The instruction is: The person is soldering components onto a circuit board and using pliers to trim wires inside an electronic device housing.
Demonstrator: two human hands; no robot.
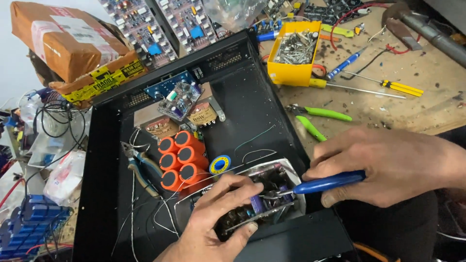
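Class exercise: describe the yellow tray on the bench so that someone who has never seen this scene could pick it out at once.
Start at the big black metal case open on the workbench. Just past its far right corner stands the yellow tray, a small box heaped with silvery screws. It is the only yellow container there; the screwdrivers beside it lie loose on the wood.
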